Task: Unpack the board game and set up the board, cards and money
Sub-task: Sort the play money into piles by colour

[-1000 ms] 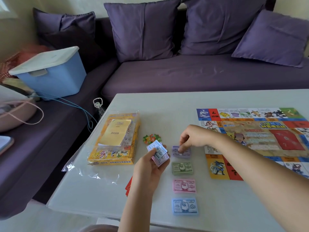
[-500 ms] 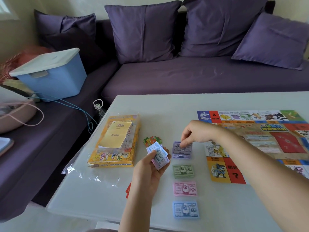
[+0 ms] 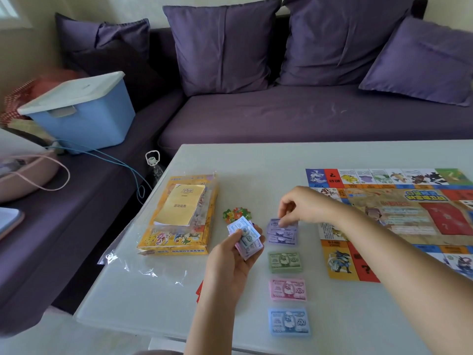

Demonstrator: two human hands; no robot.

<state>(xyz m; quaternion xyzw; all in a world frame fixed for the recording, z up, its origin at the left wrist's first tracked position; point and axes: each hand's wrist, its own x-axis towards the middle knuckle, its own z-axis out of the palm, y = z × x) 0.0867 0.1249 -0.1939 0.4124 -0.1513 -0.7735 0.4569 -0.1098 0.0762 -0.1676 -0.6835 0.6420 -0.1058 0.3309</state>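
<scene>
Fanned looser now, the purple banknote stack [image 3: 282, 235] is pinched by the right hand [image 3: 304, 204]. Gripped in the left hand [image 3: 230, 262] are mixed banknotes [image 3: 244, 234].

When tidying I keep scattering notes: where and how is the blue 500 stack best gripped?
Probably pinch the blue 500 stack across its left and right ends, from above: it lies flat on the table with bare surface either side, while the pink stack crowds its far edge.
</scene>
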